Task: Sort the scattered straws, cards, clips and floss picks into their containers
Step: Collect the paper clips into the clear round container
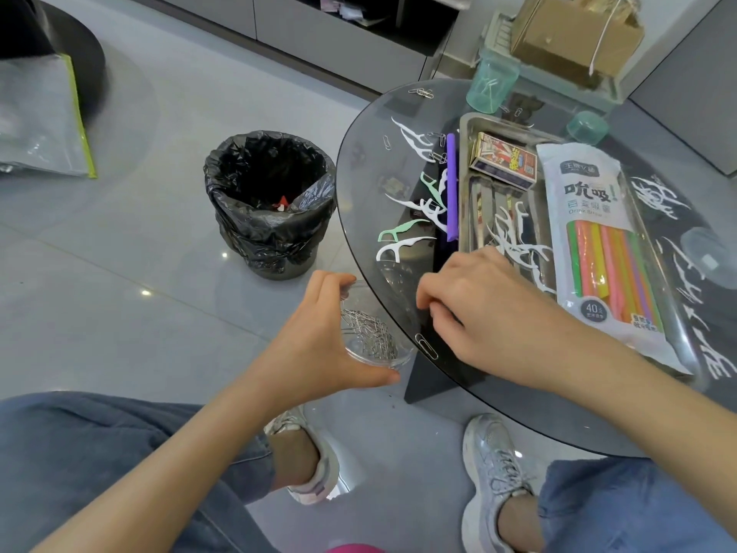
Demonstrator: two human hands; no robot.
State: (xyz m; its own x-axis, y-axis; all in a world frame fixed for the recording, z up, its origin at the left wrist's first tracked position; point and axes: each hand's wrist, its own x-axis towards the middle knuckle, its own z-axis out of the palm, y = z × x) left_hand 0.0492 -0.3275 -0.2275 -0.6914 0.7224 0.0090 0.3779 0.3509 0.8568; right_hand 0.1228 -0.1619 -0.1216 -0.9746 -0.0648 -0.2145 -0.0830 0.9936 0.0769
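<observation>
My left hand point(319, 337) grips a clear round container point(375, 345) full of paper clips, held just below the near-left edge of the glass table point(359, 185). My right hand point(486, 309) rests on the table edge with fingers curled; whether it pinches a clip is hidden. One paper clip point(426, 346) lies at the rim beside it. White and green floss picks point(402, 233) and more clips point(436, 139) lie scattered on the glass. A purple straw point(451, 185) lies along the metal tray point(466, 169), which holds a card box point(503, 160), a straw pack point(602, 241) and more floss picks point(514, 233).
A bin with a black bag point(269, 205) stands on the floor left of the table. A green cup point(491, 86) and its lid point(587, 127) sit at the table's far side, before a crate with a cardboard box point(574, 37). My knees and shoes are below.
</observation>
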